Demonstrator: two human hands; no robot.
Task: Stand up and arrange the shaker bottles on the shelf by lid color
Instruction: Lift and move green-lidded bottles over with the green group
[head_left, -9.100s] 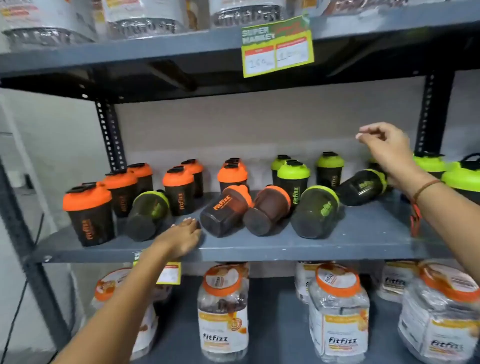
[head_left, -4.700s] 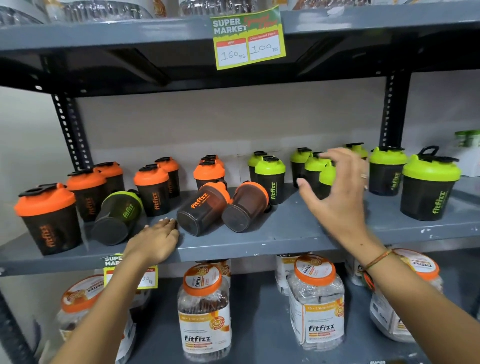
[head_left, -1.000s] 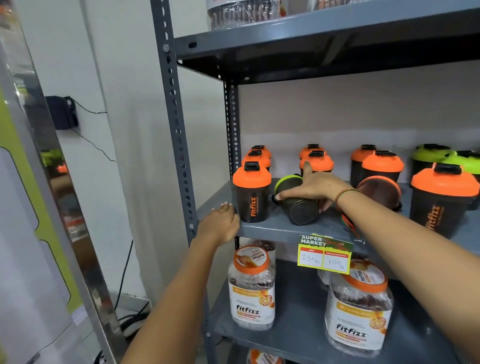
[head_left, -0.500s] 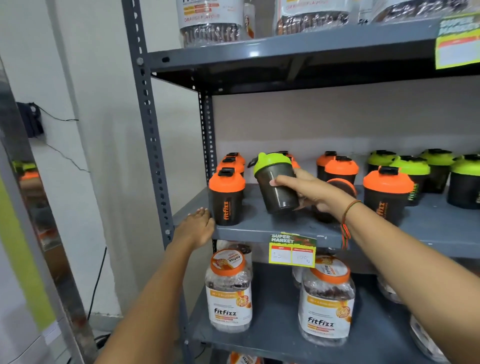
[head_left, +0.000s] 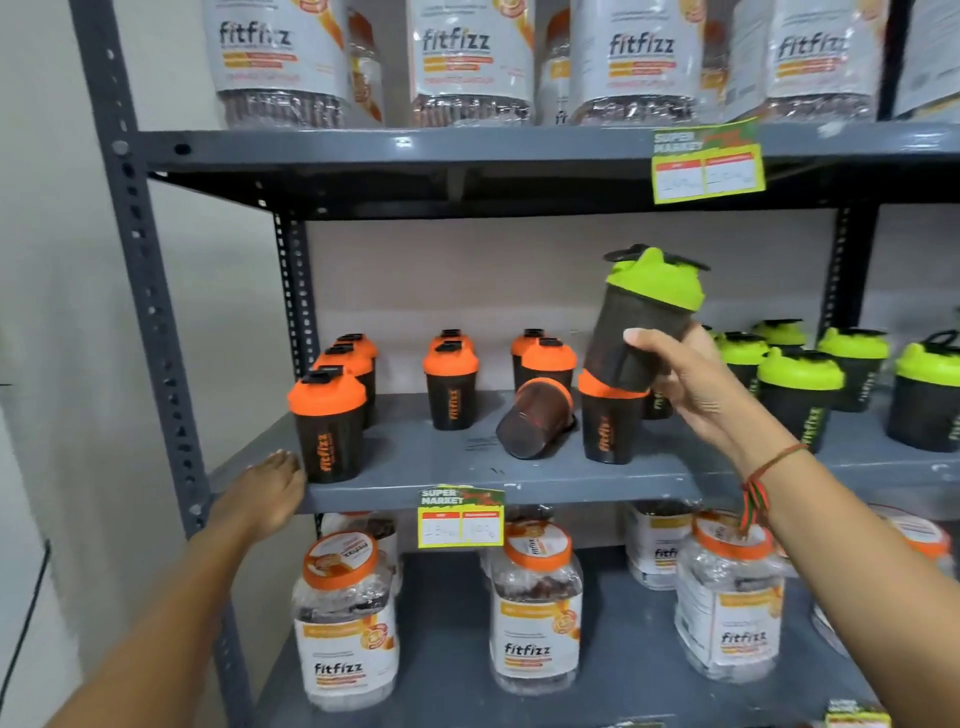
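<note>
Since half a second ago the right hand (head_left: 691, 384), fingers wrapped round the dark translucent green-lidded shaker bottle (head_left: 641, 325), has lifted it clear above the orange-lidded group toward the green-lidded bottles (head_left: 800, 395) at right; left hand (head_left: 267, 491) rests flat, empty, on the grey metal shelf (head_left: 519, 483) edge.

Shop: grey metal shelf (head_left: 467, 483) of stocked goods with supermarket price tags (head_left: 461, 517).
</note>
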